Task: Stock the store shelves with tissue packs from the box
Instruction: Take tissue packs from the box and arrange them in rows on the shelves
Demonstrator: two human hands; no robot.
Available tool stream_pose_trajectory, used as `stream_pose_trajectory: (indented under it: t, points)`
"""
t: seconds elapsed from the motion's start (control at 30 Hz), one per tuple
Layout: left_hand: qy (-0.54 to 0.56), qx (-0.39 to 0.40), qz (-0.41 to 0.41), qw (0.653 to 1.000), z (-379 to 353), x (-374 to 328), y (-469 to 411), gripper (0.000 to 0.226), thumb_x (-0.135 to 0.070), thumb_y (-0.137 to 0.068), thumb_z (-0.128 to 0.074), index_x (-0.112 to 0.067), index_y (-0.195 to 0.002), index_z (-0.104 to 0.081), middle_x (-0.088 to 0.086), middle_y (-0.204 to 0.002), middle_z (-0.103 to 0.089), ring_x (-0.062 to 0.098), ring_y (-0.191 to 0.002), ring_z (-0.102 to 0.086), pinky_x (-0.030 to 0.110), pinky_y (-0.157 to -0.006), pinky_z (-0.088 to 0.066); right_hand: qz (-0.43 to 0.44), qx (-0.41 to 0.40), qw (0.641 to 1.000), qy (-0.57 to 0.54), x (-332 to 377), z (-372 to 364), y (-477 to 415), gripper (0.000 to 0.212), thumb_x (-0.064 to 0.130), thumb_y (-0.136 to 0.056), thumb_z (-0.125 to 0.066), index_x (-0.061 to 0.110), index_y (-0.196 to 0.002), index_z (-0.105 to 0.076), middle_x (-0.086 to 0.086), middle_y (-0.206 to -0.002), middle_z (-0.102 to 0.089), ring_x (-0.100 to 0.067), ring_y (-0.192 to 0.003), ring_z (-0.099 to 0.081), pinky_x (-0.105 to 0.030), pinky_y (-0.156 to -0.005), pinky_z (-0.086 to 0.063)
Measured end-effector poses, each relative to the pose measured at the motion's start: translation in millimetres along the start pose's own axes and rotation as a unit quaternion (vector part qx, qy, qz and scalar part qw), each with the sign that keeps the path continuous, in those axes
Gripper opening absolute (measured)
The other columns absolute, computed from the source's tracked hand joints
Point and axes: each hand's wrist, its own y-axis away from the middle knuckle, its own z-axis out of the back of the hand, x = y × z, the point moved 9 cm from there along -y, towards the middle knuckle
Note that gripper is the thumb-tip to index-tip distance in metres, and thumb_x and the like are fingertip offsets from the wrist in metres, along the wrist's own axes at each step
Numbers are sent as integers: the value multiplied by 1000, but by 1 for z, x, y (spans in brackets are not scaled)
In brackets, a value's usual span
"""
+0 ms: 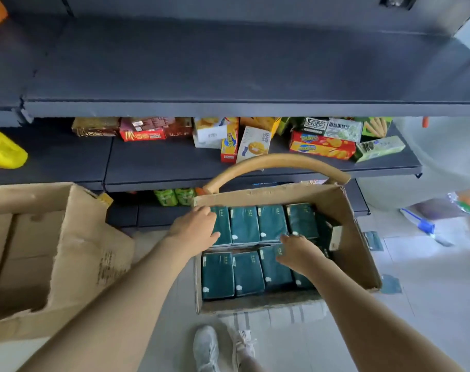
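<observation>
Reaching for tissue packs
They fill the box at 5 o'clock. My left hand lies loose on one; my right hand curls into the gap to grab, hold unclear.

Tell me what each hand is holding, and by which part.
Nothing is lifted. The left hand lies over the outer edge of the back row's leftmost tissue pack; the right hand touches packs further right. Closed grips cannot be told.
</observation>
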Motion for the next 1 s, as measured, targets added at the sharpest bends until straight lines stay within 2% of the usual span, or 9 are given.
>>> stream_pose_trajectory:
  t: [0.17, 0.33, 0.43, 0.53, 0.63, 0.77, 0.87, 0.93, 1.0]
  points:
    - [-56, 53, -54, 996, -49, -4, -56, 46, -33, -97, -47, -9, -136, -40, 6, -143, -37, 21, -134, -31, 39, -101, -40, -20, 54, 998, -25, -19, -63, -39, 51, 29, -96, -43, 10, -142, -32, -13, -137, -47, -29, -127, -43, -38, -99, -42]
    - [-152, 97, -143, 973, -86, -12, -114, 68, -29, -89, -64, -11, -145, -31, 4, -156, -23, 20, -146, -14, 36, -118, -18, -29, 59, 997, -51, -40, -96, -64, 61, 36, -95, -51, 13, -146, -28, -10, -138, -47, -28, -128, -40, -39, -102, -41]
    - [-215, 114, -185, 952, -107, -18, -131, 71, -30, -82, -71, -14, -141, -36, 5, -152, -30, 21, -144, -19, 33, -118, -7, -35, 54, 995, -78, -48, -102, -74, 60, 37, -94, -52, 13, -145, -31, -9, -136, -49, -26, -127, -40, -38, -100, -42]
    - [-264, 127, -222, 930, -116, -24, -135, 60, -38, -79, -71, -15, -129, -46, 2, -133, -45, 21, -128, -36, 32, -113, -17, -34, 65, 992, -103, -50, -108, -78, 57, 37, -95, -51, 12, -143, -32, -10, -136, -47, -26, -128, -39, -37, -99, -42]
    - [-321, 127, -245, 906, -110, -31, -134, 56, -49, -78, -67, -20, -124, -53, -2, -122, -46, 20, -120, -37, 34, -103, -27, -31, 63, 989, -134, -47, -114, -76, 53, 37, -95, -51, 12, -139, -35, -10, -134, -48, -26, -127, -39, -35, -99, -41]
    - [-380, 113, -270, 878, -95, -43, -133, 56, -56, -78, -64, -19, -119, -57, 0, -116, -45, 21, -115, -36, 33, -95, -29, -17, 67, 982, -177, -35, -118, -71, 51, 38, -94, -52, 13, -137, -40, -8, -131, -51, -24, -121, -46, -31, -93, -42]
    - [-358, 99, -270, 888, -83, -44, -133, 58, -54, -80, -63, -16, -121, -49, 1, -121, -46, 20, -117, -38, 32, -98, -32, -20, 78, 966, -246, -18, -118, -72, 49, 41, -93, -54, 11, -131, -46, -4, -117, -55, -20, -102, -54, -27, -78, -43]
    - [-326, 88, -245, 909, -74, -42, -134, 55, -53, -84, -60, -15, -120, -44, 1, -120, -52, 20, -114, -47, 33, -91, -38, -47, 91, 936, -337, -5, -122, -73, 50, 41, -92, -56, 12, -131, -47, -3, -121, -58, -20, -105, -59, -29, -84, -48]
    - [-308, 61, -217, 924, -64, -39, -135, 51, -52, -88, -55, -12, -117, -39, 3, -113, -56, 21, -102, -55, 33, -72, -44, -69, 110, 901, -414, 13, -130, -72, 49, 41, -90, -58, 13, -130, -50, -4, -122, -59, -22, -108, -60, -33, -93, -49]
